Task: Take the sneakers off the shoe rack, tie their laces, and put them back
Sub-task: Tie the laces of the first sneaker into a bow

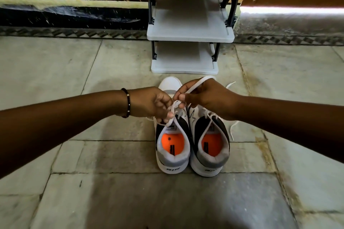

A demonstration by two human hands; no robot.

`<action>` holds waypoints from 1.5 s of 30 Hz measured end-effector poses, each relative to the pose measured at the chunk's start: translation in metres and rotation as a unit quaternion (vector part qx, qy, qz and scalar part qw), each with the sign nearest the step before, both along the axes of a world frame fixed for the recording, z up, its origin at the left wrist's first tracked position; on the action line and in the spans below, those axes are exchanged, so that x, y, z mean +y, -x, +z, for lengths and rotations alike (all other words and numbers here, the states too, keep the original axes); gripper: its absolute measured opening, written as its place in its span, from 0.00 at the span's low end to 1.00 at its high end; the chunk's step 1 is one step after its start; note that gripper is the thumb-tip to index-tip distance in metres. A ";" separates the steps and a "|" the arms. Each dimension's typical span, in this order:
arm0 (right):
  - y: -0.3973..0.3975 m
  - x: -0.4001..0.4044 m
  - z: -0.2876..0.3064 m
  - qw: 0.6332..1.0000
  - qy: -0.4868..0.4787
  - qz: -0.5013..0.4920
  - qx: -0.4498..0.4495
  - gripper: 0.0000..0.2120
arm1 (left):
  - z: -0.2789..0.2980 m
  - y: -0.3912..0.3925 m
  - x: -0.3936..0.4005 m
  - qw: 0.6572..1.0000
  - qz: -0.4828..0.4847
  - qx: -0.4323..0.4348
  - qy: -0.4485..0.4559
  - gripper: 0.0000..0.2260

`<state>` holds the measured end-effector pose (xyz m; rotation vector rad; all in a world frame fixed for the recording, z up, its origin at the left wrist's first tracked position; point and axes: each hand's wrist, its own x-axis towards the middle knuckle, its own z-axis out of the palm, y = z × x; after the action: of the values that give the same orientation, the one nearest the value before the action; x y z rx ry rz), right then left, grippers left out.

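1. A left hand point(154, 105), a dark bead bracelet point(127, 102) on its wrist, reached in from the left; its fingers were pinched together on a loop of white lace point(174, 110) over the left sneaker point(172, 147).
2. That sneaker stood on the tiled floor point(74, 154), heel toward the wearer and toe toward the rack point(186, 31); its long axis ran straight away from the camera, and the knot sat directly below both hands.
3. The right hand point(204, 96) crossed over from the right, thumb and forefinger clamped on the lace's other strand, which arched up and over its knuckles; both hands were equally near the knot, almost touching.
4. The right sneaker point(209, 148) stood just beside its mate, parallel, its laces lying loose to the right, apparently untied.
5. The rack's grey shelves stood just beyond the toes, nothing visible on them.
6. Writing: small dark lettering on each heel, too blurred to read; orange insoles carried a small unreadable mark.
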<state>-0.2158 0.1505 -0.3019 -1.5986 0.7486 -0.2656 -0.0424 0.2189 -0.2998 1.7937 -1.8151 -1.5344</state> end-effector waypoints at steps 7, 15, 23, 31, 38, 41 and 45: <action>0.006 0.002 0.001 0.999 -0.011 -0.011 -0.029 0.07 | -0.012 0.009 0.005 0.974 0.149 -0.110 0.131 0.13; 0.004 0.002 0.001 0.997 0.046 -0.057 -0.003 0.06 | 0.008 0.015 -0.002 0.883 0.394 0.240 -0.087 0.10; 0.016 -0.017 0.012 0.971 0.080 -0.128 0.187 0.16 | -0.007 -0.016 0.002 0.855 0.487 0.174 -0.024 0.11; 0.042 -0.037 0.011 0.937 -0.108 -0.124 0.307 0.25 | -0.040 -0.034 0.022 0.870 0.483 -0.084 -0.044 0.17; -0.003 0.001 -0.011 0.911 0.324 0.026 0.252 0.12 | -0.052 -0.006 0.024 0.959 0.142 -0.137 0.202 0.13; -0.013 0.007 -0.020 0.845 0.428 0.118 0.298 0.13 | -0.059 0.001 0.021 0.963 0.107 -0.103 0.224 0.11; -0.011 0.008 -0.025 0.876 0.394 0.125 0.249 0.09 | -0.058 -0.007 0.018 0.966 0.145 -0.015 0.212 0.04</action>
<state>-0.2047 0.1587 -0.3272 -2.5827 0.8616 0.0594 -0.0358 0.2366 -0.3582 1.7739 -1.6435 -0.9329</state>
